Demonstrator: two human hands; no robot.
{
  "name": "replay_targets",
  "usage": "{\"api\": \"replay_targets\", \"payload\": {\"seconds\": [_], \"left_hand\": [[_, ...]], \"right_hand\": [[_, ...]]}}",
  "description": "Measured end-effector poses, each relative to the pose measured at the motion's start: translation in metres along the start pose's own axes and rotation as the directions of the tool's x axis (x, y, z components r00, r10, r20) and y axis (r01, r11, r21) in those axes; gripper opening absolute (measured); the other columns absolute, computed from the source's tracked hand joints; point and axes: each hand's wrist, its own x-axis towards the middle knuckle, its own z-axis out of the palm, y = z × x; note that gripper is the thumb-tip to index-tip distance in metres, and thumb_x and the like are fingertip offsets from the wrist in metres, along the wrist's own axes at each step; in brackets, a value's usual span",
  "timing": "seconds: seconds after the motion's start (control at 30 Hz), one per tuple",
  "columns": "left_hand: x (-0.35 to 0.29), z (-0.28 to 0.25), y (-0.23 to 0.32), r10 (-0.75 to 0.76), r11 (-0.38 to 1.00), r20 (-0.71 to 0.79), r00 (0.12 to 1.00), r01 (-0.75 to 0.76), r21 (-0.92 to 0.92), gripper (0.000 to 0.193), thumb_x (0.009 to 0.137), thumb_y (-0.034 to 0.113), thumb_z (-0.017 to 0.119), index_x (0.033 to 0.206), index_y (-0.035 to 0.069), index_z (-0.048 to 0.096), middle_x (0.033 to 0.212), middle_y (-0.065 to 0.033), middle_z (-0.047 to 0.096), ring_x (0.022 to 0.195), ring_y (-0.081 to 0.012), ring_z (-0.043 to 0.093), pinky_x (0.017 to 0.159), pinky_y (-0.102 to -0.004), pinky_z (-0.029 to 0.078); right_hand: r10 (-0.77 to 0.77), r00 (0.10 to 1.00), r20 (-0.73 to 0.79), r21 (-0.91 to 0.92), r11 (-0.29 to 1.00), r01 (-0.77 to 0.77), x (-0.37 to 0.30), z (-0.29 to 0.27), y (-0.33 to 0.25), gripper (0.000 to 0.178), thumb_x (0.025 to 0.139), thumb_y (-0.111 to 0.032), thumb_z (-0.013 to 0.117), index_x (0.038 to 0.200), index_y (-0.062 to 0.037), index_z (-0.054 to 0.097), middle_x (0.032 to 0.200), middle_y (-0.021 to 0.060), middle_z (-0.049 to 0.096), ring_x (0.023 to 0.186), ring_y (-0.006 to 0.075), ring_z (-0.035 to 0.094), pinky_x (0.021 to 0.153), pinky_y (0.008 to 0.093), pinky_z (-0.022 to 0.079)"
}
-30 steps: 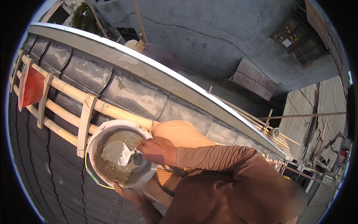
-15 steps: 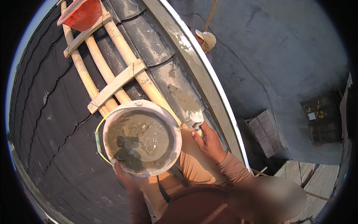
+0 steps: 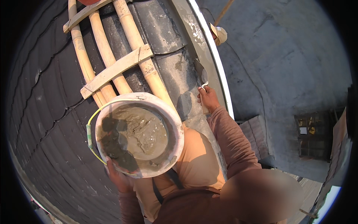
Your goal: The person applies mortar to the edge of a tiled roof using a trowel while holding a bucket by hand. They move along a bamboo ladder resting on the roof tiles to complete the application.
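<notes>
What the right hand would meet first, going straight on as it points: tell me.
Ahead of the right hand, its trowel leads, so the blade would probably meet the grey rendered roof-edge band first; depth is unclear, and it may already be touching.

Over the bucket (image 3: 179, 130): mouth open from above; yellow handle (image 3: 89, 136) looped out left.
Left of bucket: dark roof tiles (image 3: 48, 123), room to pass; left grip (image 3: 120, 179) at lower rim.
Beyond bucket: bamboo poles (image 3: 152, 76) and crosspiece (image 3: 117, 71) bar a low pass.
Bucket to right grip (image 3: 210, 99): way over grey tiles (image 3: 173, 76); thigh (image 3: 197, 156) fills near side.
Right of trowel (image 3: 201, 71): white roof edge (image 3: 222, 76) near.
</notes>
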Motion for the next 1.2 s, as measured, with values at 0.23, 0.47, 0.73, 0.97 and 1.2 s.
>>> {"api": "replay_targets", "payload": {"seconds": [0.23,0.47,0.73,0.97,1.2], "left_hand": [[0.002,0.002,0.001,0.027,0.997,0.057,0.998,-0.023,-0.069,0.052,0.105,0.038,0.044,0.146,0.005,0.04,0.142,-0.0107,0.05,0.13,-0.0234,0.049,0.108,-0.0402,0.04],[0.002,0.004,-0.007,-0.021,0.961,0.037,0.999,0.031,-0.275,0.053,0.106,0.035,0.043,0.148,0.005,0.038,0.147,-0.011,0.045,0.135,-0.0227,0.044,0.112,-0.039,0.035],[0.0,-0.01,-0.018,0.026,0.956,-0.029,0.999,-0.033,-0.293,0.053,0.105,0.029,0.045,0.148,0.0,0.038,0.148,-0.0122,0.044,0.135,-0.0208,0.044,0.109,-0.039,0.038],[0.004,-0.009,-0.021,-0.008,0.915,0.032,0.999,0.02,-0.403,0.053,0.103,0.03,0.048,0.148,0.001,0.039,0.148,-0.0116,0.044,0.135,-0.0236,0.044,0.11,-0.0422,0.038],[0.008,-0.036,-0.046,0.061,0.942,0.034,0.998,-0.046,-0.332,0.054,0.104,0.033,0.045,0.146,-0.001,0.04,0.151,-0.0131,0.041,0.137,-0.0236,0.041,0.112,-0.0413,0.035]], "right_hand": [[0.231,0.973,-0.023,-0.006,0.973,-0.231,-0.06,-0.014,0.044,0.03,0.101,-0.032,0.057,0.1,-0.0019,0.058,0.075,0.0047,0.059,0.055,0.0128,0.057,0.05,0.0277,0.046],[0.011,0.999,0.044,-0.172,0.985,-0.003,-0.021,0.006,-0.016,0.035,0.101,-0.029,0.055,0.107,0.0055,0.059,0.075,0.0086,0.061,0.055,0.0149,0.06,0.049,0.03,0.048],[0.258,0.965,-0.033,-0.163,0.952,-0.26,-0.048,-0.024,0.042,0.033,0.1,-0.033,0.058,0.11,-0.0024,0.059,0.077,0.0062,0.06,0.058,0.0141,0.058,0.051,0.0298,0.048],[0.106,0.994,0.032,-0.284,0.954,-0.093,-0.018,0.008,-0.046,0.031,0.101,-0.033,0.056,0.106,-0.0025,0.058,0.079,0.0061,0.059,0.058,0.0136,0.059,0.05,0.0281,0.048],[0.294,0.955,-0.027,-0.229,0.928,-0.292,-0.022,-0.009,-0.024,0.027,0.1,-0.027,0.054,0.101,-0.0006,0.059,0.077,0.009,0.059,0.056,0.0169,0.059,0.048,0.0317,0.05]]}}
